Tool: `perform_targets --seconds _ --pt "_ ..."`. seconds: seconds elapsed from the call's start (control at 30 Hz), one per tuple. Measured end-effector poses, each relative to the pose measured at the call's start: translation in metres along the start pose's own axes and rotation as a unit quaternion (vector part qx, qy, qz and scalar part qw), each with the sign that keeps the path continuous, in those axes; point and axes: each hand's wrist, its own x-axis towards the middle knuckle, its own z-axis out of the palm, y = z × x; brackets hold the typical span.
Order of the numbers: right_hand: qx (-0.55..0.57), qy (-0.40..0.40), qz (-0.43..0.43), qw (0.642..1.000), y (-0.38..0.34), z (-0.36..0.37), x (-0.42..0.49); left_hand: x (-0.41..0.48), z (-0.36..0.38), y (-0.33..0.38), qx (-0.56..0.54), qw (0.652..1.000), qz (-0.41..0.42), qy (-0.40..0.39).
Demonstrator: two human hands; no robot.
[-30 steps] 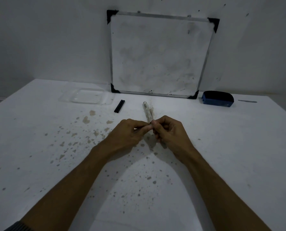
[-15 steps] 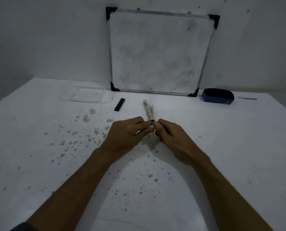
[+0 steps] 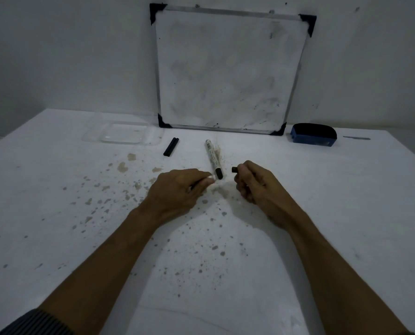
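Left hand (image 3: 177, 193): knuckles up, low over the table (image 3: 346, 213), thumb and forefinger pinching a pale piece (image 3: 210, 181). Only its end shows at the fingertips and the rest is hidden under the hand, so what it is cannot be told. Right hand (image 3: 256, 186): fingers curled, gripping a black cap (image 3: 234, 169) whose end juts out toward the left hand. The hands are near each other but apart. Marker (image 3: 213, 158): white barrel, black end, flat on the table. The black end lies in the gap between the hands, just beyond the left fingertips and beside the pale piece, and the barrel runs away from both hands. Two black sticks (image 3: 171, 146): side by side, beyond the left hand. Clear tray (image 3: 124, 135): farther beyond the left hand, to its outer side. Whiteboard (image 3: 228, 68): smudged, leaning on the wall, well beyond both hands. Blue eraser (image 3: 312, 135): well beyond the right hand, by the board's lower corner. Thin grey strip (image 3: 356, 138): just past the eraser, outward of the right hand. Stains (image 3: 121, 166): brown spots on the table, thickest beside the left hand and between the forearms.
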Motion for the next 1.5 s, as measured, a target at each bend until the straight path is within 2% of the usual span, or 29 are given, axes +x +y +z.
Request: perform_targets --seconds 0.17,0.27,0.33,0.47,0.53,0.6,0.73,0.87,0.93,1.0,1.07,1.2,1.27,1.33,1.37,1.43,1.47,1.5 --pt "-0.026 0.004 0.018 0.999 0.007 0.005 0.006 0.003 -0.001 0.006 -0.018 0.999 -0.031 0.009" --pt "-0.093 0.088 0.003 0.992 0.012 0.006 0.010 0.006 -0.008 0.012 -0.120 0.987 -0.101 0.038" --pt "-0.170 0.141 -0.015 0.975 0.014 0.009 0.010 0.007 -0.012 0.016 -0.160 0.980 -0.106 0.049" --pt "-0.291 0.166 -0.031 0.942 0.016 0.016 0.015 0.006 -0.010 0.022 -0.175 0.979 -0.108 0.011" --pt "-0.316 0.163 -0.021 0.934 0.018 0.015 0.017 0.006 -0.007 0.022 -0.162 0.980 -0.114 -0.018" --pt "-0.331 0.154 -0.014 0.931 0.019 0.015 0.018 0.006 -0.007 0.023 -0.204 0.966 -0.155 -0.037" --pt "-0.339 0.133 0.015 0.931 0.018 0.016 0.018 0.012 -0.011 0.028 -0.412 0.866 -0.280 -0.039" --pt "-0.316 0.125 0.038 0.940 0.014 0.016 0.016 0.018 -0.013 0.026 -0.520 0.795 -0.314 -0.003" --pt "-0.260 0.159 0.027 0.952 0.009 0.017 0.013 0.019 -0.015 0.026 -0.586 0.736 -0.336 0.036" --pt "-0.155 0.203 0.023 0.966 0.000 0.020 0.012 0.020 -0.016 0.026 -0.636 0.683 -0.351 0.072" --pt "-0.056 0.199 0.018 0.978 -0.011 0.022 0.014 0.021 -0.016 0.024 -0.652 0.658 -0.363 0.105" --pt "0.046 0.100 0.040 0.993 -0.022 0.031 0.012 0.020 -0.014 0.023 -0.692 0.606 -0.364 0.145" --pt "0.167 0.125 0.063 0.976 -0.021 0.036 0.012 0.020 -0.012 0.027 -0.708 0.589 -0.366 0.130" --pt "0.296 0.155 0.071 0.940 -0.020 0.039 0.013 0.020 -0.010 0.035 -0.707 0.592 -0.375 0.096" --pt "0.325 0.164 0.070 0.929 -0.018 0.039 0.014 0.020 -0.008 0.039 -0.702 0.595 -0.383 0.079" --pt "0.308 0.180 0.070 0.932 -0.013 0.037 0.017 0.020 -0.006 0.044 -0.700 0.583 -0.408 0.057" --pt "0.276 0.192 0.069 0.939 -0.012 0.036 0.017 0.020 -0.007 0.045 -0.709 0.559 -0.427 0.056" --pt "0.242 0.205 0.067 0.946 -0.011 0.035 0.018 0.020 -0.006 0.043 -0.723 0.521 -0.449 0.063"
